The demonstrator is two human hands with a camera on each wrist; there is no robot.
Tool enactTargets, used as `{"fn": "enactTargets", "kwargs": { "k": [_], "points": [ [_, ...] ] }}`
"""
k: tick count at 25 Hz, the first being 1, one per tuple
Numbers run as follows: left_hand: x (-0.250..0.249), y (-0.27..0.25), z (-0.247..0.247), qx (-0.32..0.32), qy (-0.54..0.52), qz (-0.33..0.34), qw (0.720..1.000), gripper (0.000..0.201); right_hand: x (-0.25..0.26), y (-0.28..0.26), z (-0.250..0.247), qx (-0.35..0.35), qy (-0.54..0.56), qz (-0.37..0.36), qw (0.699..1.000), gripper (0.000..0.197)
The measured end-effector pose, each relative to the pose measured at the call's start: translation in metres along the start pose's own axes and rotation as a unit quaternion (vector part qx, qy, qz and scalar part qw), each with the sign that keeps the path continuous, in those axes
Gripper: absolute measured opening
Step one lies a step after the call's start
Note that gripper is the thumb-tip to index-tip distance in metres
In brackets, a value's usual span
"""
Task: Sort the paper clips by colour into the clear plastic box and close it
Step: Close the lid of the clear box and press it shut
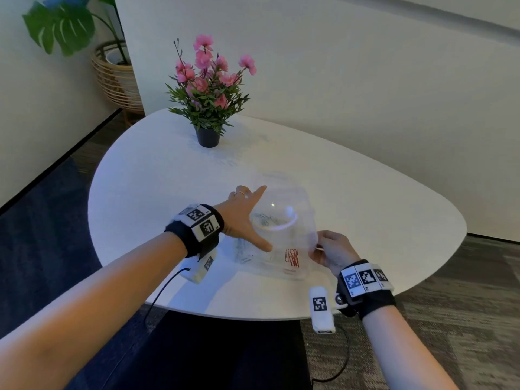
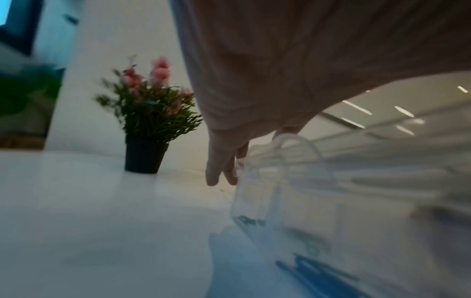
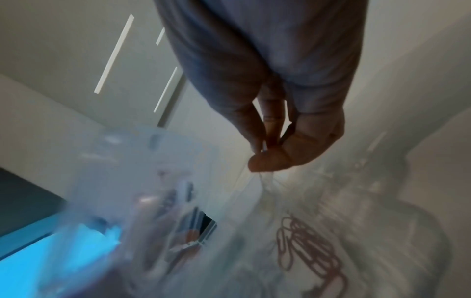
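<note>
Clear lid [image 1: 284, 209] closing over box [image 1: 281, 266]: right hand [image 1: 333, 250] pinches its edge, left hand [image 1: 243, 218] spread flat against it; lower evenly.

Bare forearms; each wrist wears a black band [image 1: 374, 302] carrying white blocks with black square-pattern markers [image 1: 206, 225]; a ring [image 1: 240, 193] circles one left-hand finger.

A white table [image 1: 365, 198] stood by a pale wall [image 1: 365, 80]. The floor had grey carpet [image 1: 464, 291]. A pink flower pot [image 1: 208, 108] sat on the table.
</note>
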State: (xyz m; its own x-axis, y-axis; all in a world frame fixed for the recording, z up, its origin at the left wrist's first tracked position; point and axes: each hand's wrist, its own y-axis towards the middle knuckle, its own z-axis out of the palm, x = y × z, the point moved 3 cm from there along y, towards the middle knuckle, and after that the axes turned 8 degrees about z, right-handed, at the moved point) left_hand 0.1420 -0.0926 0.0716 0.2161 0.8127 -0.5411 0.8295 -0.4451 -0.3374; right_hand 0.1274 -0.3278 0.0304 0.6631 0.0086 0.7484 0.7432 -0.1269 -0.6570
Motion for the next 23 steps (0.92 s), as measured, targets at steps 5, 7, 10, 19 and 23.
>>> {"fn": "enactTargets", "kwargs": {
  "k": [5, 7, 10, 19, 23],
  "points": [
    [0.005, -0.006, -0.006, -0.078, -0.124, -0.003, 0.989, 0.136, -0.003, 0.002, 0.005, -0.044, -0.063, -0.063, 0.995, 0.026],
    [0.013, -0.006, -0.008, -0.12, -0.217, -0.007, 0.969, 0.135, 0.0, 0.003, 0.005, -0.062, -0.084, -0.088, 0.991, 0.029],
    [0.03, -0.012, -0.015, -0.187, -0.387, -0.021, 0.903, 0.139, 0.001, 0.005, -0.002, -0.091, -0.111, -0.111, 0.983, 0.027],
    [0.007, -0.027, -0.008, -0.158, -0.156, 0.031, 0.975, 0.137, 0.048, -0.055, 0.011, -0.027, 0.01, -0.149, 0.988, 0.049],
    [-0.004, -0.017, 0.007, -0.148, -0.136, 0.057, 0.978, 0.131, 0.042, -0.053, 0.019, 0.026, 0.044, -0.098, 0.994, 0.038]
  ]
}}
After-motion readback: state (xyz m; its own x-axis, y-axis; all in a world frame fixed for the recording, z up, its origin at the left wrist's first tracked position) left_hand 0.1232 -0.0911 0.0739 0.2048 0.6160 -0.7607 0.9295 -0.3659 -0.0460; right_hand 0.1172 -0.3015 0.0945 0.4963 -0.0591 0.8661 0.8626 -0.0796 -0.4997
